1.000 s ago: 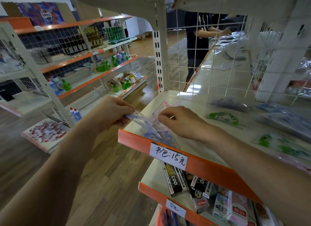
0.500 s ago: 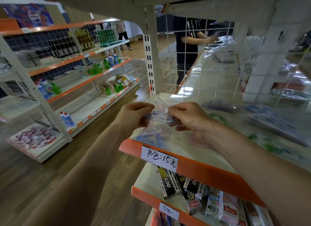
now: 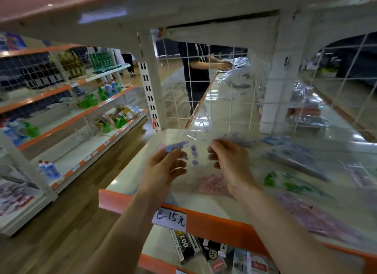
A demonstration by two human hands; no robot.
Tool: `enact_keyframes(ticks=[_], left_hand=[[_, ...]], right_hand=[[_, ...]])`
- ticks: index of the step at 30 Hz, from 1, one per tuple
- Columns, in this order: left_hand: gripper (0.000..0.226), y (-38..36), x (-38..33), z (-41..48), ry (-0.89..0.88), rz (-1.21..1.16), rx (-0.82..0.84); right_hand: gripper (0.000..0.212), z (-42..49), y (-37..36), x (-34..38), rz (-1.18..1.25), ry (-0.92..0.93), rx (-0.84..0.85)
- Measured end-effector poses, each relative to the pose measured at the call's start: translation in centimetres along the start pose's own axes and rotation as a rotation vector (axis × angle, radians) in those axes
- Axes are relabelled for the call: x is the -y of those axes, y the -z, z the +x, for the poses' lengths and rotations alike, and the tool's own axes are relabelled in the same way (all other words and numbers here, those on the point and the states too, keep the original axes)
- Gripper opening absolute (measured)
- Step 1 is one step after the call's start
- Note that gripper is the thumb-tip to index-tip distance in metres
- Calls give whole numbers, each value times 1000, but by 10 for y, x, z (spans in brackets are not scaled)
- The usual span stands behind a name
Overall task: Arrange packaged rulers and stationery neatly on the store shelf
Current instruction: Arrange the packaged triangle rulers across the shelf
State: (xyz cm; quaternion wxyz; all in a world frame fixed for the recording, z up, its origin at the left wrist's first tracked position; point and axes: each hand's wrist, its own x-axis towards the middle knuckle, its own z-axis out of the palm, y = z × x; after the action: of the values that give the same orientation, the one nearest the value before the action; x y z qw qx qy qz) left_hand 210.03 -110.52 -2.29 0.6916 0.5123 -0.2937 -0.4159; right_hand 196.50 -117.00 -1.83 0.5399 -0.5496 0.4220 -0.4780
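above shelf (image 3: 130,171) — fingers (image 3: 177,158) of left hand (image 3: 163,168) and right hand (image 3: 231,164) pinch clear packet (image 3: 195,149)

hands: left hand (image 3: 163,171) + right hand (image 3: 231,165) pinch clear packet (image 3: 193,149) | above shelf (image 3: 220,222)

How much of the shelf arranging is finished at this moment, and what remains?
Done: green-printed packets and blue packets already lie flat on the shelf. In hand: the left hand and right hand both pinch a clear packet with blue print above the shelf's left end. Left: laying it down; the purple packets look loosely spread and may need straightening.
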Motion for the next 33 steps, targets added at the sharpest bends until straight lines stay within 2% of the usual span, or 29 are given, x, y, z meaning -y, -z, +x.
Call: enact_keyframes(ticks=[3,7,14,19,25,28,33], left_hand=[[15,2,-1,-2,-8,-69,-3],[20,2,-3,-4,-2,-123,8],[26,3,-5,-4,27,-148,31],[14,4,-3,-7,-34,-68,34],[12,4,-4,-9,-39,-23,41],[13,5,-3,-8,-41,-25,28],[24,5,-3,-7,-40,-67,32]], right_hand=[[15,-2,2,2,70,9,5],[12,-8,2,0,186,114,-3],[31,-9,0,-5,79,203,52],[28,-8,-2,-11,-17,217,59],[27,-8,-2,-13,-50,224,33],[18,-9,-2,-13,-54,222,52],[11,-11,-3,-9,72,158,79]])
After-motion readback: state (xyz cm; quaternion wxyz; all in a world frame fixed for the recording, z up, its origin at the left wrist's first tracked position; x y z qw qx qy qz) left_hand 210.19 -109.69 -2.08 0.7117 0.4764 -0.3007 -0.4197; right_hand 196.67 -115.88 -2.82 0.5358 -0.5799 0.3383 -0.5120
